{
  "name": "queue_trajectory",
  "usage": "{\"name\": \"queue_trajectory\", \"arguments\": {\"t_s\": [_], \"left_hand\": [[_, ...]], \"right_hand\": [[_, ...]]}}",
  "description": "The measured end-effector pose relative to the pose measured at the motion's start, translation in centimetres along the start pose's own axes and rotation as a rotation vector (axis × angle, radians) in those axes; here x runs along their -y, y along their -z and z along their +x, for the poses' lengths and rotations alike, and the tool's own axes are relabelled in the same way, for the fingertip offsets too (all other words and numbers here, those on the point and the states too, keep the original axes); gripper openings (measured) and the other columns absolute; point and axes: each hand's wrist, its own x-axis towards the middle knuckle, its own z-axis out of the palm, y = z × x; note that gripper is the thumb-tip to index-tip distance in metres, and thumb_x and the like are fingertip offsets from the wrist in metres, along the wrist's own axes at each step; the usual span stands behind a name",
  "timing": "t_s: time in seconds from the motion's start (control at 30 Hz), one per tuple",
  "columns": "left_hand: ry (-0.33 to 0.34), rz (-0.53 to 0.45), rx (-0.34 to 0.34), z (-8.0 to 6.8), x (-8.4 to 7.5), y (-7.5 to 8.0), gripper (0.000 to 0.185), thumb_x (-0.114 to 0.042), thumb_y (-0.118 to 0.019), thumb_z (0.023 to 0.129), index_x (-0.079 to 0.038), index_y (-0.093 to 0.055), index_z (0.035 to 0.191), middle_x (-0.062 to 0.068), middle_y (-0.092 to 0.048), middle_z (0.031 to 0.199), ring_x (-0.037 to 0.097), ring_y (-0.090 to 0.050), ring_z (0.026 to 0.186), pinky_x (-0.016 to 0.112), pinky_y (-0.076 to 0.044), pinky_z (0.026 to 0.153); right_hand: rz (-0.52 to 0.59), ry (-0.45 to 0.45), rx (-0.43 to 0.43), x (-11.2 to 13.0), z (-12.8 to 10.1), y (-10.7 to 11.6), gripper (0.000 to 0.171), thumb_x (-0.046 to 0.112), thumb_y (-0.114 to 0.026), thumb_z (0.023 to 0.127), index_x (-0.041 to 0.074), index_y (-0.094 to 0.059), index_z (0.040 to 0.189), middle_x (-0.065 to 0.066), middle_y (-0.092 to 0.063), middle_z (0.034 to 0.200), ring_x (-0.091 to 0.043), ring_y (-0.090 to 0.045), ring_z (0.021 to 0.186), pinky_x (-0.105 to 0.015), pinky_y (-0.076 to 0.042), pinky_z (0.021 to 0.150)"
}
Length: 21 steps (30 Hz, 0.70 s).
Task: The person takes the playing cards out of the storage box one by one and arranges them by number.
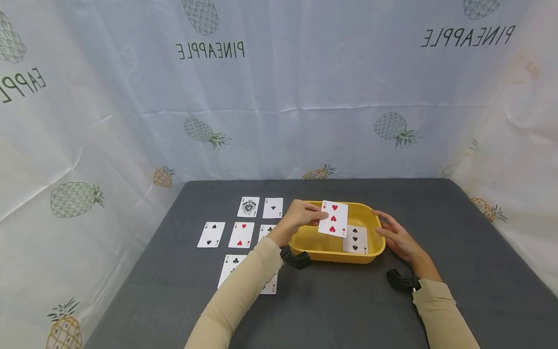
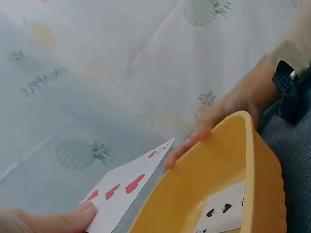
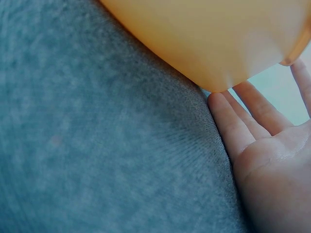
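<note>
Three of hearts (image 1: 333, 218) pinched at its 9 o'clock edge by left hand (image 1: 300, 216), held above yellow tub (image 1: 376, 247). Right hand (image 1: 396, 237) flat, fingers straight against tub's 3 o'clock wall. Likely light, thin, bendy, slick: best gripped by an edge.

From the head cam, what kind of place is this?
Probably a staged recording booth, not a home. A white pineapple-print sheet hangs as backdrop on three sides of a grey cloth-covered table; on it lie only playing cards and a yellow tub.
</note>
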Motion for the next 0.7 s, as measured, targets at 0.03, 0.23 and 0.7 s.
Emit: {"name": "queue_trajectory", "arguments": {"t_s": [0.03, 0.23, 0.7], "left_hand": [[-0.004, 0.002, 0.007, -0.1, 0.1, 0.3, 0.031, -0.016, -0.075, 0.083, 0.001, -0.071, 0.109, 0.017, -0.073, 0.107, 0.009, -0.063, 0.068, 0.041, -0.057, 0.093], [-0.015, 0.031, -0.006, -0.8, 1.0, 2.5, 0.034, -0.018, -0.074, 0.084, 0.001, -0.07, 0.112, 0.018, -0.071, 0.11, 0.009, -0.065, 0.072, 0.037, -0.058, 0.09], [-0.017, 0.068, -0.137, -2.9, 2.8, 8.0, 0.033, -0.018, -0.075, 0.083, 0.0, -0.07, 0.111, 0.017, -0.072, 0.108, 0.008, -0.066, 0.076, 0.029, -0.061, 0.083]], "right_hand": [[0.005, 0.004, 0.003, 0.0, 0.0, 0.0, 0.045, 0.001, -0.042, 0.1, 0.024, -0.036, 0.139, 0.013, -0.055, 0.125, -0.001, -0.062, 0.108, -0.018, -0.056, 0.086], [-0.004, -0.001, 0.002, -0.1, 0.0, -0.1, 0.045, 0.002, -0.043, 0.101, 0.022, -0.034, 0.14, 0.014, -0.054, 0.126, 0.0, -0.061, 0.109, -0.017, -0.056, 0.086], [-0.031, -0.022, -0.026, 0.0, 0.0, -0.1, 0.046, 0.004, -0.044, 0.1, 0.022, -0.033, 0.141, 0.014, -0.053, 0.126, 0.0, -0.061, 0.108, -0.017, -0.056, 0.086]]}}
